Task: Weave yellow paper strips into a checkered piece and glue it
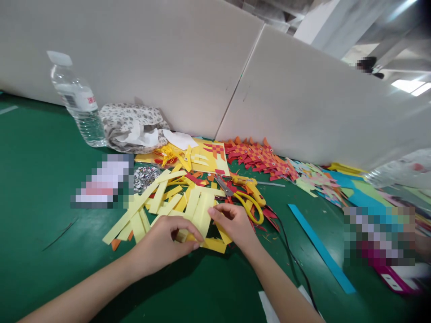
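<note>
Both of my hands are at a small piece of yellow paper strips near the middle of the green table. My left hand (170, 237) pinches a darker yellow strip (215, 245) between thumb and fingers at its lower left. On the upper right side, my right hand (234, 220) has thumb and fingertips closed on the edge of a pale yellow paper strip (201, 213). Behind and left of them lies a loose pile of yellow strips (141, 213). Scissors with yellow handles (261, 215) lie just beyond my right hand, beside a yellow glue gun (251, 185).
A water bottle (79, 107), a patterned cloth bag (134, 119) and a phone (104, 179) stand or lie left. Googly eyes (145, 179) lie behind the strips. Red-orange woven paper pieces (262, 157) rest against the partition. Rightward are a blue strip (319, 246) and a black cord (291, 251).
</note>
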The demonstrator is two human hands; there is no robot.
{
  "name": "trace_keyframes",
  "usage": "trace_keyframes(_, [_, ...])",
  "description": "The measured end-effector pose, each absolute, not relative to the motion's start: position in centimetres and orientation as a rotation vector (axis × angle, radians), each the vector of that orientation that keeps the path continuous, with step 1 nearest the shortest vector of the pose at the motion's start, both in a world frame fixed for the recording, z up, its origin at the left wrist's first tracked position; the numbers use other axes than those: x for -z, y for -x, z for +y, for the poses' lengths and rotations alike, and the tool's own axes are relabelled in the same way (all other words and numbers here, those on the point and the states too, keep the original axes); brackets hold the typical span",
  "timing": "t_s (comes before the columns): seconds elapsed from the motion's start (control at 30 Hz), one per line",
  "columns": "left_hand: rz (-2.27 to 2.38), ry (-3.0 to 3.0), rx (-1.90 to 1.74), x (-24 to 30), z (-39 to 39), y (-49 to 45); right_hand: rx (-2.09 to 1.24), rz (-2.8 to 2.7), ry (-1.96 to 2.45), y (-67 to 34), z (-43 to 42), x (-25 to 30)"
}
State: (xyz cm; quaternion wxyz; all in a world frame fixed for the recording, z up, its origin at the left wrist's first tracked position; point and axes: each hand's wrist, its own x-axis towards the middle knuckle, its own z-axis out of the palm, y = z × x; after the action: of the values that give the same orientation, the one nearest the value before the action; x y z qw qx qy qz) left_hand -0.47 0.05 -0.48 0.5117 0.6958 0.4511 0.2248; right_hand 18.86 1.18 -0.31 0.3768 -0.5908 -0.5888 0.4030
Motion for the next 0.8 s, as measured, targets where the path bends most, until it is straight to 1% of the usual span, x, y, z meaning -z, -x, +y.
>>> trace_keyframes(0.17, [0.975,-1.691,-0.525,0.2,-0.2,0.3,-1.325,-1.561,1.272,-18.4,0.4,-0.4])
trace_keyframes(0.3, [0.910,-1.686,-0.552,0.6,-0.4,0.2,-1.270,-1.568,1.260,-18.0,-0.1,-0.8])
trace_keyframes(0.53, [0.909,-1.404,-0.778,0.9,0.0,0.2,-1.239,-1.284,1.297,-17.6,0.1,-0.5])
trace_keyframes(0.8, [0.923,-1.459,-0.746,1.0,0.1,0.2,-1.296,-1.288,1.370,-17.3,0.1,-0.5])
